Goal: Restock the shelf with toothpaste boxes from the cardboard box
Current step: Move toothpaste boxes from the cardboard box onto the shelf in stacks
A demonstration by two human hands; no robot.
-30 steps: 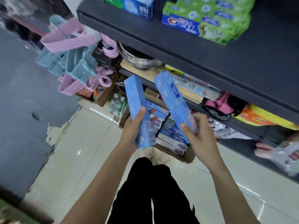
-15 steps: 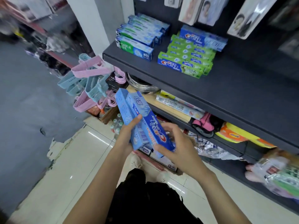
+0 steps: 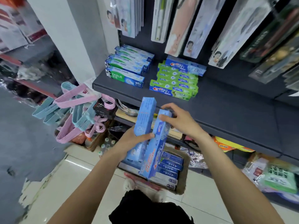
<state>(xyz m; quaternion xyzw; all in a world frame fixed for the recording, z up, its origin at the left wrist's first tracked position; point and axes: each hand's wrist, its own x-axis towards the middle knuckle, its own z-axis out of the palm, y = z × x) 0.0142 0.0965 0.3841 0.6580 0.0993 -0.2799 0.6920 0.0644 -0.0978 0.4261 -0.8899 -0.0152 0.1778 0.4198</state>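
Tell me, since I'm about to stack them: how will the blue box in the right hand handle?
The blue box looks like thin carton, so probably stiff but crushable under a hard squeeze. Its flat sides mean it should slide, not roll. It is long and narrow, held near its top end by the right hand, so it may tip if stood upright.

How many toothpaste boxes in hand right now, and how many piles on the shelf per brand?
Light blue boxes in hand: 2, the left-hand box held by the left hand and the right-hand box held by the right hand
Darlie pile on the shelf: 1
Crest pile: 1
Total: 4
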